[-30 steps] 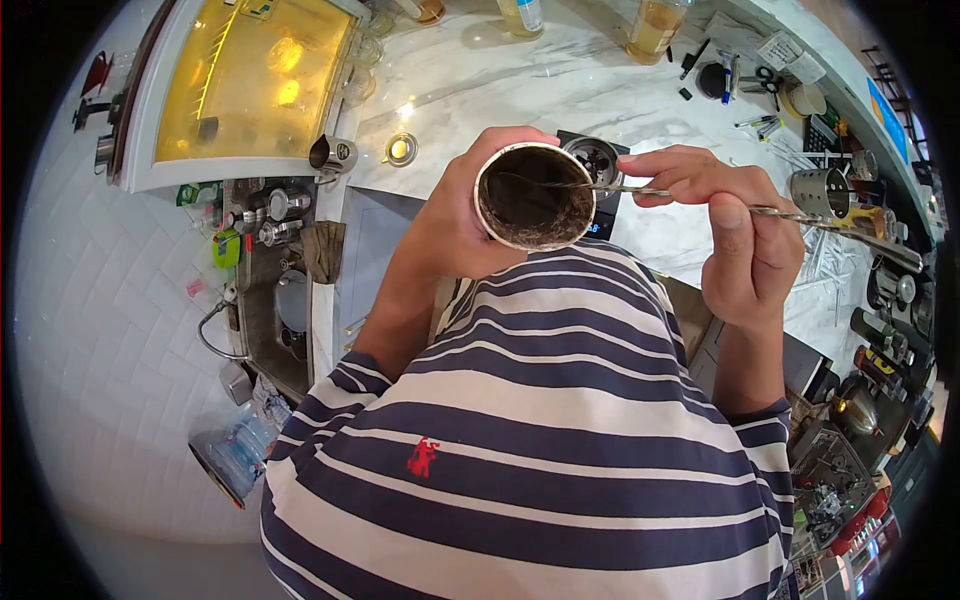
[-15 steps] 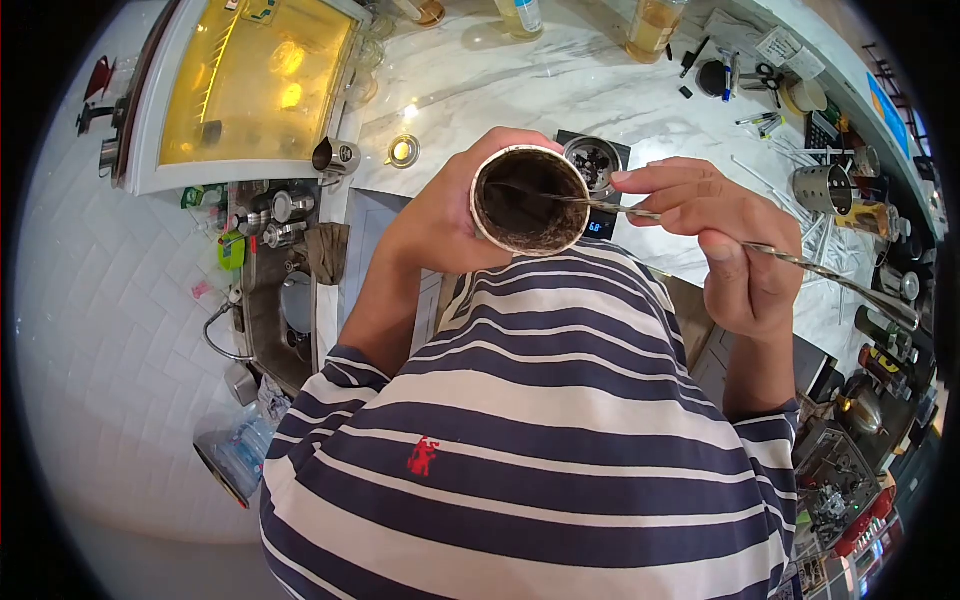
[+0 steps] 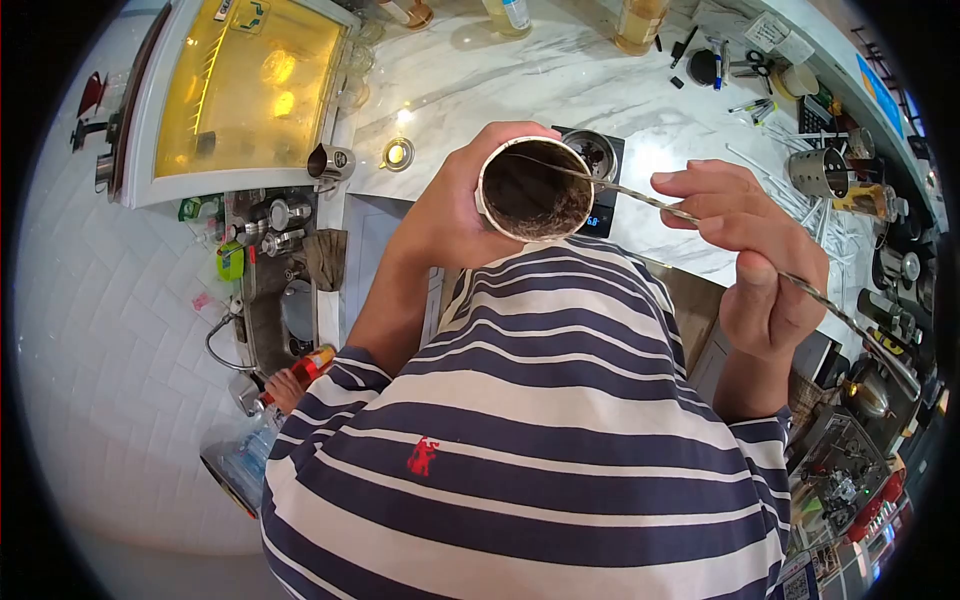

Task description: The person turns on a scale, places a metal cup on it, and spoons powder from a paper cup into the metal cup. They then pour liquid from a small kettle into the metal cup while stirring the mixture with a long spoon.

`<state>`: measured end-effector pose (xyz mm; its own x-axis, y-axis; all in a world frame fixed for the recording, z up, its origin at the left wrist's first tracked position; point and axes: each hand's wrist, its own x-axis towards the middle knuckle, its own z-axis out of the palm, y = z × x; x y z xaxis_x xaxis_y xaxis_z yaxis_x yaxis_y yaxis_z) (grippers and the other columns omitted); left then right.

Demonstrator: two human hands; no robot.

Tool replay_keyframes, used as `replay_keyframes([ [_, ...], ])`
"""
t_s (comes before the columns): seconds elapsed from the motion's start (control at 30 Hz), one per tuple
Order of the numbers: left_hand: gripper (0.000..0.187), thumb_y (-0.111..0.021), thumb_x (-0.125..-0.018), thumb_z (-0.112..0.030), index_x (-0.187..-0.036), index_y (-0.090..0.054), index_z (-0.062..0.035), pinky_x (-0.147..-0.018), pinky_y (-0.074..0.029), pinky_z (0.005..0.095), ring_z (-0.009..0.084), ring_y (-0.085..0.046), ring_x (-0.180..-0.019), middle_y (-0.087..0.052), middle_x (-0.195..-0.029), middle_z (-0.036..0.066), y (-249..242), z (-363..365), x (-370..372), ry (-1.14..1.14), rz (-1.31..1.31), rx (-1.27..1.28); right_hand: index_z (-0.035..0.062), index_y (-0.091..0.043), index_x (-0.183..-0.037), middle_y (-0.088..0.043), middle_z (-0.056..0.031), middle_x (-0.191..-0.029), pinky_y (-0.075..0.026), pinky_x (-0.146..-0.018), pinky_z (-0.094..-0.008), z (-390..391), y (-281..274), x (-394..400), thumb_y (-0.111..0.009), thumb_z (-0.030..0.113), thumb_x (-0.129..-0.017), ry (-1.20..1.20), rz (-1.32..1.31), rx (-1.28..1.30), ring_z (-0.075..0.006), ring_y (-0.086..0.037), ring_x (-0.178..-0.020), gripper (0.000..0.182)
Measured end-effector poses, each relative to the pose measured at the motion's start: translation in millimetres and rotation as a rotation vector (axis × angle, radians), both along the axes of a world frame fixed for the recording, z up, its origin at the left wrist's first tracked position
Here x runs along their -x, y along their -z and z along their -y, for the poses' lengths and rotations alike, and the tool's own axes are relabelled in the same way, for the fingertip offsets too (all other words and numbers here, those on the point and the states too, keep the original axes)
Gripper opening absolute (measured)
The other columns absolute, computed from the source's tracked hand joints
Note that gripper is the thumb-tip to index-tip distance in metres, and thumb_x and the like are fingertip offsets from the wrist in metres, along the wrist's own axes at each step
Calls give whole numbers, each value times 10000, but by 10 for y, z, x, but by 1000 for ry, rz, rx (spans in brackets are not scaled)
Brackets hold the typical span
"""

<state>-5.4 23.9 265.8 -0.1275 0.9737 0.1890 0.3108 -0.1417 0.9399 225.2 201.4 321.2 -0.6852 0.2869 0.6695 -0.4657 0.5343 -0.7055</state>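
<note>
My left hand [image 3: 450,200] is wrapped round a paper cup [image 3: 532,222], tilted so that its mouth faces me. Dark brown residue coats the cup's inner wall. Between the fingers of my right hand [image 3: 750,255] runs a long twisted bar spoon [image 3: 640,198], its far end inside the cup. What the spoon's tip touches in the dark cup I cannot make out. Just behind the cup, a round container with dark bits [image 3: 592,158] stands on a black digital scale [image 3: 597,222] with a lit display.
A yellow-lit glass cabinet [image 3: 250,90] and a metal pitcher [image 3: 330,162] are on the left. Another person's hand [image 3: 285,390] holds an orange-red bottle [image 3: 312,370] near the sink. Bottles [image 3: 638,25] line the far counter; straws, a perforated metal holder [image 3: 815,172] and scissors [image 3: 758,68] lie right.
My right hand has shifted right and slightly down with the bar spoon. The cup has moved slightly up and right. Another person's hand with a bottle has appeared at the left.
</note>
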Motion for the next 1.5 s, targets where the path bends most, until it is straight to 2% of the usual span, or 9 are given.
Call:
replay_keyframes([
  [0.2,851,-911,-697,-3,-1431,-481,-2,-1073,-503,370,220,-632,-1245,-616,-1361,147,44,16,16,-43,-45,-13,-46,-688,-1007,-743,-183,-899,-564,-943,-534,110,-36,-45,-581,37,-1004,91,32,-8,-372,-761,-929,135],
  [0.3,820,-952,-659,-62,-1385,-571,-49,-1006,-523,339,224,-681,-1170,-679,-1293,117,104,-26,-47,-135,-17,-143,-55,-686,-1001,-742,-175,-886,-565,-959,-534,136,14,-50,-550,13,-1019,162,27,-9,-347,-768,-906,154],
  [0.4,820,-950,-655,-58,-1383,-572,-54,-1002,-526,345,240,-683,-1172,-675,-1292,124,118,-34,-82,-187,-70,-169,-70,-679,-998,-740,-166,-876,-568,-962,-530,173,120,-21,-507,8,-1041,194,-41,30,-326,-775,-894,194],
  [0.6,820,-964,-641,-71,-1366,-580,-61,-1007,-531,361,282,-679,-1190,-673,-1300,136,174,-23,-99,-219,-67,-179,-84,-647,-1035,-743,-163,-900,-561,-976,-533,215,232,-33,-456,28,-1073,227,-31,93,-316,-779,-882,224],
  [0.8,818,-959,-642,-69,-1367,-580,-63,-1019,-527,368,284,-676,-1199,-673,-1306,143,179,-47,-124,-212,-86,-208,-77,-631,-1056,-755,-189,-948,-549,-998,-534,228,326,-31,-434,41,-1089,227,-23,130,-288,-774,-833,232],
  [0.9,812,-954,-645,-67,-1367,-583,-64,-1020,-526,367,284,-676,-1198,-674,-1308,142,192,-52,-142,-208,-69,-213,-36,-596,-1054,-732,-239,-900,-493,-1048,-599,260,325,-55,-377,166,-1142,224,32,187,-395,-761,-936,310],
  [1.0,814,-954,-643,-67,-1370,-586,-66,-1019,-526,364,280,-676,-1199,-674,-1313,141,203,-51,-149,-211,-73,-201,-79,-655,-1018,-768,-217,-974,-557,-1005,-505,260,380,-35,-420,86,-1107,268,-26,213,-263,-769,-805,301],
  [1.2,830,-957,-637,-66,-1377,-581,-63,-1021,-522,356,272,-677,-1198,-674,-1316,138,218,-72,-132,-201,-91,-196,-82,-680,-982,-770,-209,-953,-555,-1022,-491,275,380,-89,-412,92,-1109,320,1,238,-257,-771,-822,344],
  [1.5,817,-955,-650,-76,-1380,-586,-61,-1016,-524,354,264,-681,-1185,-680,-1301,132,220,-82,-162,-205,-73,-196,-68,-663,-997,-761,-226,-1008,-538,-1011,-510,291,415,-120,-411,101,-1111,275,41,272,-297,-765,-905,324],
])
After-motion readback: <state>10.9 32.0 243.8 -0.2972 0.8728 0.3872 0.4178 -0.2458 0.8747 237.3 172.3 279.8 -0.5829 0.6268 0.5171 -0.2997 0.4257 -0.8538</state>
